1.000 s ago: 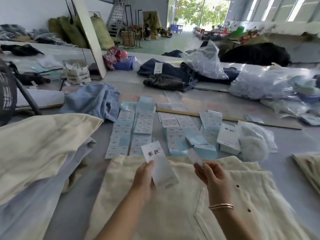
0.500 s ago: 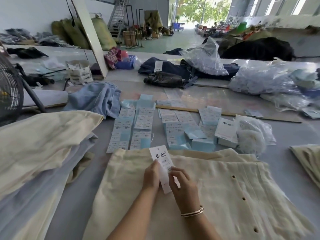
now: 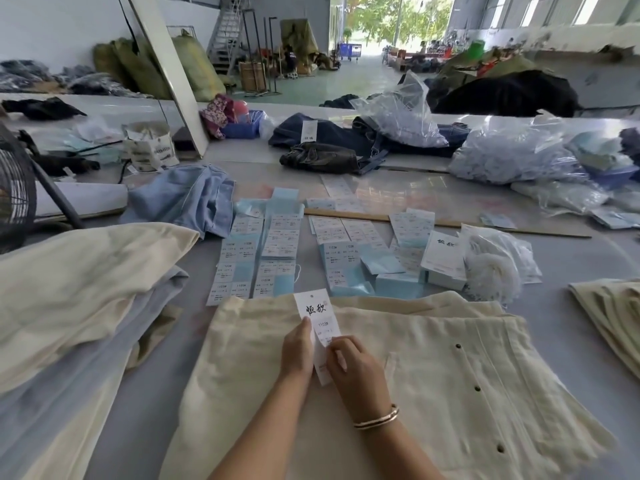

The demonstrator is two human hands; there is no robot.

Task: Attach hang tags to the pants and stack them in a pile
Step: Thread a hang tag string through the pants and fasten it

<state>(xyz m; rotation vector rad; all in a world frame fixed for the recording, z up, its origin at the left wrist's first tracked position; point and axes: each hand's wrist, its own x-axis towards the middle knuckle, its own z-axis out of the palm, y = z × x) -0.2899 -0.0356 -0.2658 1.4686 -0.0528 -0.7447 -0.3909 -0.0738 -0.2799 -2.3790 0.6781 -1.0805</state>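
Pinching a white hang tag point(image 3: 317, 318) from both sides, the left hand point(image 3: 298, 348) and right hand point(image 3: 356, 372) hold it above cream pants point(image 3: 433, 393) spread flat on the grey table point(image 3: 571, 341); sticker sheets point(image 3: 277, 251) lie just beyond, folded pants point(image 3: 79, 296) at left.

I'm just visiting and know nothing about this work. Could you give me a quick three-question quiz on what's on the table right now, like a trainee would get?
1. True or false: both hands hold the white hang tag.
2. The tag lies over pants of which colour: A blue, B cream, C black?
3. What does the right hand wear at the wrist?

Key
1. True; the left hand grips it too.
2. B, the cream pants.
3. A bracelet.
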